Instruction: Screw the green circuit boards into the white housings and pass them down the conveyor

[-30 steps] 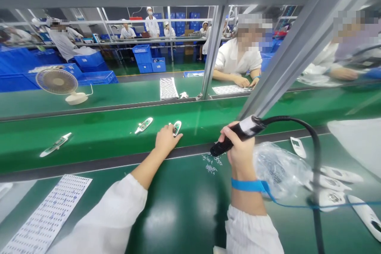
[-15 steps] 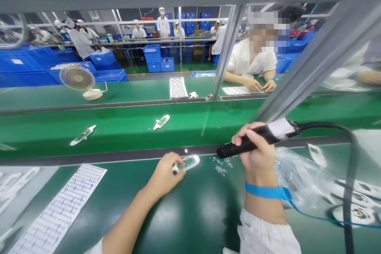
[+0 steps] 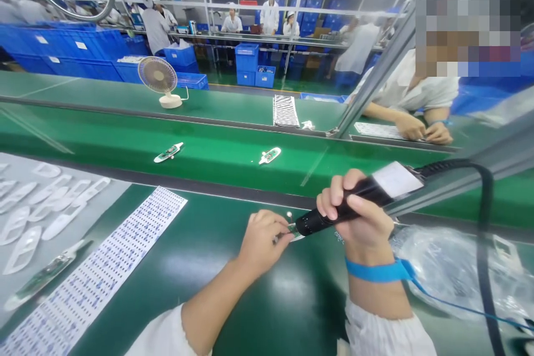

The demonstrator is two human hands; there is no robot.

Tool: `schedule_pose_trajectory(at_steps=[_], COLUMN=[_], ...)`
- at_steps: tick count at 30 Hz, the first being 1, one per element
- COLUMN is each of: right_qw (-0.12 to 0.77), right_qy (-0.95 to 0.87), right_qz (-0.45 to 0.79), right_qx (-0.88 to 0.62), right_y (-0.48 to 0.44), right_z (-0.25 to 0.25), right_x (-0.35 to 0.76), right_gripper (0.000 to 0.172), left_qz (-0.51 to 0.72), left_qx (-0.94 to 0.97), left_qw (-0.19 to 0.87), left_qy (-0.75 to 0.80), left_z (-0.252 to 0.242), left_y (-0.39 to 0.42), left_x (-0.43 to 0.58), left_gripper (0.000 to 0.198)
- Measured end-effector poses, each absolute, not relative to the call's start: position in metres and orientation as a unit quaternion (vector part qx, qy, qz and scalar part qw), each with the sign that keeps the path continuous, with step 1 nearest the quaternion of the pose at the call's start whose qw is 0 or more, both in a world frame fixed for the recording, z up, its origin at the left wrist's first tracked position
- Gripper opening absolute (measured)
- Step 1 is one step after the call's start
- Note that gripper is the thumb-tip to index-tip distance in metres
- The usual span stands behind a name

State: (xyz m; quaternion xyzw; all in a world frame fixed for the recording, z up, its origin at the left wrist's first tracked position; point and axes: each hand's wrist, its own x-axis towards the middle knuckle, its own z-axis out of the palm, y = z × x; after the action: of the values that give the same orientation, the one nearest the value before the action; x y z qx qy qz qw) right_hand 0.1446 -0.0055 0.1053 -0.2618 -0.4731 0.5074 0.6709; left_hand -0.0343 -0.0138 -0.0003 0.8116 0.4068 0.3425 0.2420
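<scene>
My left hand (image 3: 263, 240) pinches a white plastic housing with a green circuit board (image 3: 296, 230) in it, low over the green bench. The fingers cover its left part. My right hand (image 3: 362, 214) is wrapped round a black electric screwdriver (image 3: 312, 222), held slanting with its front end over the housing. That front end hides the housing's right part, so I cannot tell if the bit touches it. Behind the screwdriver lies a partly hidden heap of tiny screws (image 3: 339, 237). A blue strap (image 3: 375, 271) circles my right wrist.
Two housings with boards (image 3: 168, 152) (image 3: 271, 156) lie on the green belt (image 3: 221, 147). At left are a printed label sheet (image 3: 120, 256), several white shells (image 3: 25, 250) and another board housing (image 3: 45, 272). A clear plastic bag (image 3: 442, 267) and the tool's cable (image 3: 484, 245) are at right. A co-worker sits opposite.
The screwdriver's front end has come down from beside the screw heap onto the housing in my left hand. My view has turned left, showing more white shells.
</scene>
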Motion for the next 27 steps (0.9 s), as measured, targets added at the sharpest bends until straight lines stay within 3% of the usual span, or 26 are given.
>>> schedule_pose_trajectory(at_steps=[15, 20, 27], right_qw=[0.629, 0.638, 0.629], right_qy=[-0.518, -0.534, -0.546], right_qz=[0.516, 0.452, 0.434], right_qx=[-0.263, -0.322, -0.343], right_y=[-0.0122, -0.0111, -0.0067], right_z=[0.1102, 0.1069, 0.1013], right_x=[0.1378, 0.1392, 0.142], right_gripper=[0.016, 0.015, 0.015], left_qz=[0.344, 0.298, 0.239], left_qx=[0.82, 0.817, 0.829], left_qw=[0.252, 0.23, 0.251], left_qy=[0.383, 0.438, 0.44], left_z=[-0.0035, -0.001, -0.0007], left_y=[-0.0158, -0.0167, -0.0141], left_x=[-0.0314, -0.0334, -0.0334], left_gripper=[0.005, 0.027, 0.025])
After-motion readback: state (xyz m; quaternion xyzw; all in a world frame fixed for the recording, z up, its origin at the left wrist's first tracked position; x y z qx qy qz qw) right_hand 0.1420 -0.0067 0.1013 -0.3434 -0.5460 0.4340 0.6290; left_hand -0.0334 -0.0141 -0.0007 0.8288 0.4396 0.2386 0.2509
